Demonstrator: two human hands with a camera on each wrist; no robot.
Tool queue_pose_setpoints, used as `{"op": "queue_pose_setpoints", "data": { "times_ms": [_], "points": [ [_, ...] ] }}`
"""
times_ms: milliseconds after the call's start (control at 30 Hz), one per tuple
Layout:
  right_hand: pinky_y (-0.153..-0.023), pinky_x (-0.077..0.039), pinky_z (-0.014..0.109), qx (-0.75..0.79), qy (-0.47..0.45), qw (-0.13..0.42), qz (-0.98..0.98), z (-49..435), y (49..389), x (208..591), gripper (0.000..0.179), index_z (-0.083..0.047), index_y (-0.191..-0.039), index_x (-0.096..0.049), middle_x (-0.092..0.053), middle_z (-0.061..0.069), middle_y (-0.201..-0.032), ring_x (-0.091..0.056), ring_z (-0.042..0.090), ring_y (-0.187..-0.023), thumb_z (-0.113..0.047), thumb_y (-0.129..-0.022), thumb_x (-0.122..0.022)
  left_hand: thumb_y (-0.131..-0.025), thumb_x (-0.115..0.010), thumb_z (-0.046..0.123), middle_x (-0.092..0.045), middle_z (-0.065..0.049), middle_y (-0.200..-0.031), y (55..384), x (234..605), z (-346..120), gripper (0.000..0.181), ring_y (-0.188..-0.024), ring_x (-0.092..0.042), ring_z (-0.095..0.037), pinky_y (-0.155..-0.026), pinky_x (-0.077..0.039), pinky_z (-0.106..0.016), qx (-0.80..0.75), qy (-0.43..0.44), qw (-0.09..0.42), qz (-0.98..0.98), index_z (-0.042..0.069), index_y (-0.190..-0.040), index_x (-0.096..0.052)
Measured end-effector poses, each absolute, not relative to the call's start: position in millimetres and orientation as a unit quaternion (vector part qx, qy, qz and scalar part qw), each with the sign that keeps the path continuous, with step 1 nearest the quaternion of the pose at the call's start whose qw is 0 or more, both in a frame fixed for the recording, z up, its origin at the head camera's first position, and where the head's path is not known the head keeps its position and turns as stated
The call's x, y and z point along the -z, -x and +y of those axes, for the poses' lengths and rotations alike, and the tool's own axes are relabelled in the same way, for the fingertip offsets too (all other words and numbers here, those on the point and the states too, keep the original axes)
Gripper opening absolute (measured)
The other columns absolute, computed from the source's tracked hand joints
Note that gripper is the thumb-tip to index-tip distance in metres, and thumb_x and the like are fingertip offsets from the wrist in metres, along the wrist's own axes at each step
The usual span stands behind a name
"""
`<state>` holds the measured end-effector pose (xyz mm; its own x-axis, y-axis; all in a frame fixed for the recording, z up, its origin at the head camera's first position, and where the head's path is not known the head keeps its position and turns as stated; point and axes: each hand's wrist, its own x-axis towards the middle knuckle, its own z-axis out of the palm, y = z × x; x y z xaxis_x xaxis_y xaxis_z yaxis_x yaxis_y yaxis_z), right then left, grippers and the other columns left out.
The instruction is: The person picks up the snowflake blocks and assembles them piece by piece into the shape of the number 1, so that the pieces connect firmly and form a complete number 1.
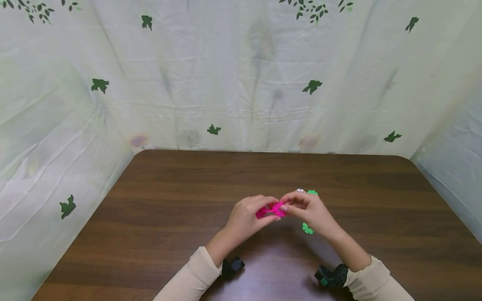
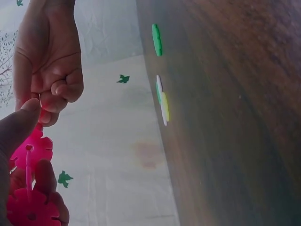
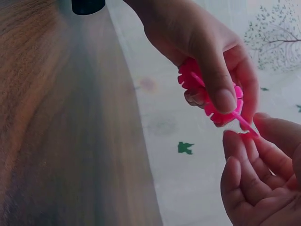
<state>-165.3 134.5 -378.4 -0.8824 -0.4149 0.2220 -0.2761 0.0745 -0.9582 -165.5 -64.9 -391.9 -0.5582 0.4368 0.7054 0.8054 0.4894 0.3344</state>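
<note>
Above the table, my left hand (image 1: pixel 246 215) grips a cluster of bright pink notched discs (image 1: pixel 278 210), thumb on the near side. In the right wrist view, pink discs (image 3: pixel 189 75) slot together at angles, one of them seen edge-on. My right hand (image 1: pixel 311 212) pinches the edge of that edge-on pink disc (image 3: pixel 246 124) between thumb and fingertips. The two hands' fingertips almost meet at the cluster. From the left wrist, two flat pink discs (image 2: pixel 34 209) show with an edge-on one between them; the left fingers partly cover them.
On the brown wooden table (image 1: pixel 169 200) lie a green notched disc (image 1: pixel 308 228) by the right forearm, and a green disc (image 1: pixel 312 192) and white disc (image 1: pixel 300 190) behind the right hand. A yellow disc (image 2: pixel 165 106) overlaps the white one. A patterned white curtain (image 1: pixel 233 75) surrounds the table.
</note>
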Motion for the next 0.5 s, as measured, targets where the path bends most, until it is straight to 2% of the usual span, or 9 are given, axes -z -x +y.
{"op": "queue_pose_setpoints", "data": {
  "times_ms": [200,500],
  "points": [
    [-0.071,-0.05,0.031,0.594,0.257,0.009,0.762,139.8,162.4,373.9,0.024,0.003,-0.105,-0.058,-0.062,0.012,-0.094,-0.061,0.019,-0.083,-0.004,-0.082,-0.064,-0.067,-0.08,0.025,-0.063,0.005,-0.079,165.2,391.3,-65.3,0.032,-0.063,-0.051,-0.004,-0.057,-0.039,-0.016,0.332,0.376,0.279,-0.819,0.012,-0.094,-0.068],
    [-0.076,-0.048,0.03,0.561,0.265,-0.045,0.783,155.2,157.3,373.5,0.036,-0.003,-0.111,-0.056,-0.06,0.009,-0.1,-0.059,0.022,-0.091,-0.003,-0.077,-0.069,-0.067,-0.079,0.027,-0.063,0.005,-0.082,165.6,390.7,-66.3,0.034,-0.067,-0.054,-0.006,-0.06,-0.042,-0.017,0.328,0.375,0.277,-0.821,0.013,-0.095,-0.067]
  ]
}}
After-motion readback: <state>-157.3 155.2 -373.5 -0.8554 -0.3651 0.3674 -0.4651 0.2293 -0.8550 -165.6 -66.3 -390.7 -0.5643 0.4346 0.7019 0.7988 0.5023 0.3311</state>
